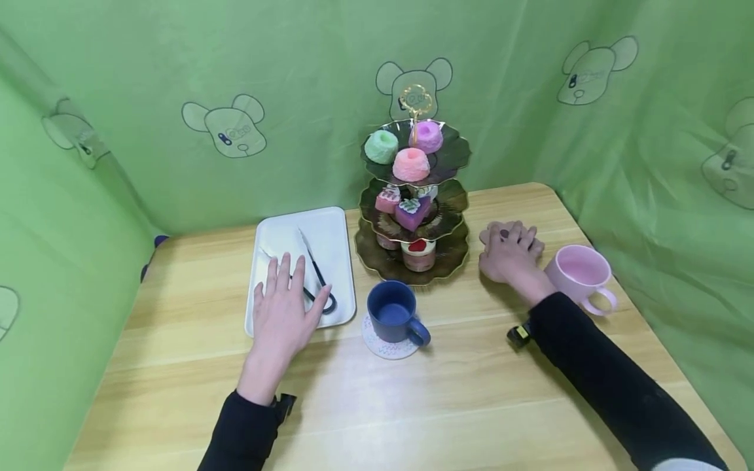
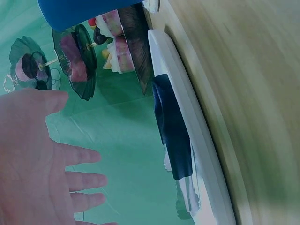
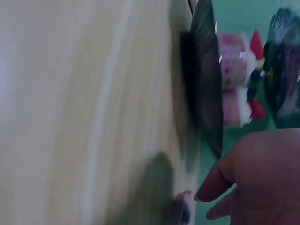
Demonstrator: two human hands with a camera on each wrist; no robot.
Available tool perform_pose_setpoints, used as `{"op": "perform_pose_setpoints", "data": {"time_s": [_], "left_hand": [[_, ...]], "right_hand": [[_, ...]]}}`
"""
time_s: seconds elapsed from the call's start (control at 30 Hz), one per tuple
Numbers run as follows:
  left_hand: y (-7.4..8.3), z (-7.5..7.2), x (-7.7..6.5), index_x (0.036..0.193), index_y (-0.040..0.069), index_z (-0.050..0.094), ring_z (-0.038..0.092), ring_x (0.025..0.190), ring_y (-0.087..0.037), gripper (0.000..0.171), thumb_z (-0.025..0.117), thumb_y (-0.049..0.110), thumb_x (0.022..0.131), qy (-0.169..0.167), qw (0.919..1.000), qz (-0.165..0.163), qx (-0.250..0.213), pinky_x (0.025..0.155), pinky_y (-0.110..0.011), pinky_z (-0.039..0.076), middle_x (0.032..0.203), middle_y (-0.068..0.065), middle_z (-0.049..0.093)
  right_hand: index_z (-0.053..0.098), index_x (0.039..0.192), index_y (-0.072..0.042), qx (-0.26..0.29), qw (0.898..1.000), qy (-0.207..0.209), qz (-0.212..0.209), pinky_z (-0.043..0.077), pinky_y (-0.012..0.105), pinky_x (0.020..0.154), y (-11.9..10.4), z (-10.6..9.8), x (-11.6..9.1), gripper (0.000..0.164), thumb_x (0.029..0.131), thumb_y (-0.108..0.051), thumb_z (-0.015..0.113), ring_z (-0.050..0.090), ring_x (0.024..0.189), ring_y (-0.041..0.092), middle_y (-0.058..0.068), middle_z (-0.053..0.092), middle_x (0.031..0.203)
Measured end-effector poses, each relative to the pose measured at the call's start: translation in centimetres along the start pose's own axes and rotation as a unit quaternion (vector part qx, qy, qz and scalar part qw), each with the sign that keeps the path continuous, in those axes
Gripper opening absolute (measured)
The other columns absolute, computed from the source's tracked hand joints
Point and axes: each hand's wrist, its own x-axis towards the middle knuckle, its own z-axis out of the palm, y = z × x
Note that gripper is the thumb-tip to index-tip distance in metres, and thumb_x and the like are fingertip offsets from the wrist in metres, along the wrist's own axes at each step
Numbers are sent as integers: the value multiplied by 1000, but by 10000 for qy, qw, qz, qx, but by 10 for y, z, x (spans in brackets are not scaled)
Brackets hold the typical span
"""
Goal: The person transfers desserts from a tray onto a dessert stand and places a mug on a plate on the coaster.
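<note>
My left hand (image 1: 283, 311) hovers palm down over the near part of a white tray (image 1: 273, 239), fingers spread and holding nothing. On the tray lie black-handled metal tongs (image 1: 319, 271), partly hidden by that hand; the left wrist view shows a gap between the hand and the tongs (image 2: 172, 126). At the right, my right hand (image 1: 511, 258) is over a flat, pinkish, scalloped piece (image 1: 536, 247) with a dark spot. Its thumb points down close to the piece's edge (image 3: 182, 211); I cannot tell whether they touch. Beside the right wrist stands a pink mug (image 1: 580, 271).
A blue mug (image 1: 391, 317) stands on a round patterned coaster (image 1: 377, 347) between the hands. Behind it, a three-tier scalloped stand (image 1: 368, 252) carries several small cakes and dessert cups. Green fabric (image 1: 318, 78) encloses the wooden table (image 1: 377, 418) at the back and sides.
</note>
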Motion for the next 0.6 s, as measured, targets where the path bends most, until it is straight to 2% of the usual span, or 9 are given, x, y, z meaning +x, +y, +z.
{"op": "perform_pose_setpoints", "data": {"time_s": [0.13,0.27,0.43,0.6], "left_hand": [[0,-1,0,144,14,27,8,138,-31,79,28,68,87,13,10000,17,16,99,-62,19,151,-12,15],[1,-2,-1,144,14,26,4,139,-30,80,27,69,86,-27,10000,2,-7,100,-62,19,151,-12,13],[-1,-2,-3,144,13,27,2,139,-30,80,27,69,86,8,10000,-59,-19,100,-62,19,150,-14,15],[-2,-1,-5,144,13,27,3,139,-31,80,27,69,86,21,9999,-89,-51,99,-62,19,150,-15,15]], "right_hand": [[7,146,-8,-63,9990,-382,235,2,78,85,3,0,14,65,93,-35,31,-5,119,67,41,-7,140],[3,147,-9,-201,9970,-683,317,12,78,83,7,-2,16,63,95,-37,26,5,117,68,39,-3,141],[8,147,-10,-304,9971,-670,170,22,75,81,3,-3,5,63,95,-42,22,16,116,64,36,5,142],[17,146,-11,-385,9974,-544,-259,32,68,79,-3,-5,-14,62,94,-42,31,23,115,58,31,14,142]]}}
